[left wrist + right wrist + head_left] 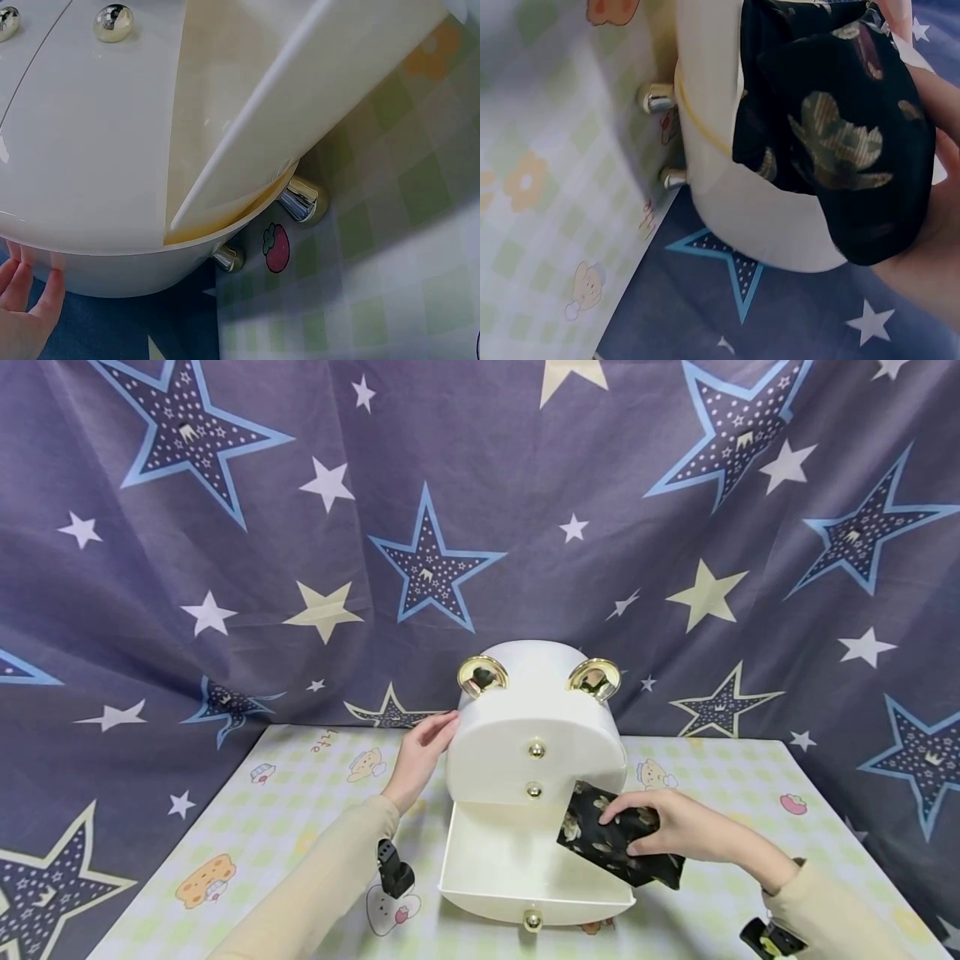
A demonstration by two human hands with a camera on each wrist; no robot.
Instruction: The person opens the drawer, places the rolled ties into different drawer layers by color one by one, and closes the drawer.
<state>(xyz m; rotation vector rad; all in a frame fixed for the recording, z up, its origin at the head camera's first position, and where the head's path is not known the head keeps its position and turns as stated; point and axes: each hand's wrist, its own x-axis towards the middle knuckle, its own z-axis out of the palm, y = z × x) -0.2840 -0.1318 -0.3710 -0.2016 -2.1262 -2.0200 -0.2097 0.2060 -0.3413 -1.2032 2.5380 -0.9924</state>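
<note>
A white rounded drawer box (534, 727) with gold ear-like ornaments and gold knobs stands on the table. Its bottom drawer (480, 868) is pulled out toward me. My left hand (422, 752) rests flat against the box's left side (90, 255), fingers straight. My right hand (667, 827) grips a folded black cloth with gold flower print (600, 843) at the drawer's right edge. In the right wrist view the black cloth (832, 135) lies against the box wall (765, 217), held in my palm.
The table wears a pale green checked cloth with cartoon bears (247, 827). A blue star-patterned curtain (300, 527) hangs behind and drapes around the table. The box stands on short gold feet (301, 201).
</note>
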